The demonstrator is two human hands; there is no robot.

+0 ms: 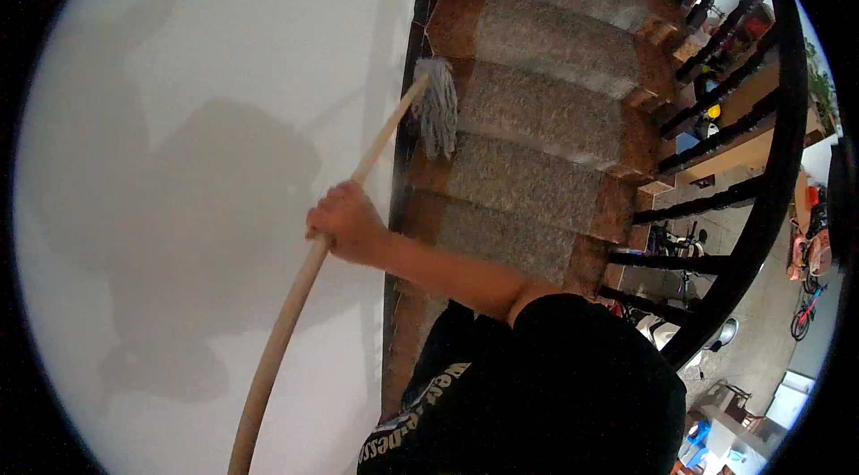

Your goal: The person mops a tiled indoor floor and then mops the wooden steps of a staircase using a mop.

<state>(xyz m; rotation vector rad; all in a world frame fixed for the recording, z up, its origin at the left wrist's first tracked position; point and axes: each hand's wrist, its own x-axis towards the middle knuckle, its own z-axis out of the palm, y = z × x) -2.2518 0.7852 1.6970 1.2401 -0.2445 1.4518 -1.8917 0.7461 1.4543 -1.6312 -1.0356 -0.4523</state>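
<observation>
My right hand point(347, 223) is wrapped around the pale wooden handle point(278, 347) of a string mop, partway along its length. The handle slants from the bottom edge of the picture up to the grey mop head point(436, 109). Those strands hang over the wall-side end of a stair, against the dark skirting point(406, 119). The reddish-brown steps point(463, 19) have a grey-brown carpet runner point(530, 173) along their middle. My left hand is out of view, and so is the handle's lower end.
A white wall point(322, 32) bearing shadows borders the stairs on the left. On the right curves a dark handrail point(792, 106) with turned balusters point(718, 153). Below it, a lower floor point(751, 220) holds a small bicycle point(805, 314), a wooden chair point(735, 398) and other objects.
</observation>
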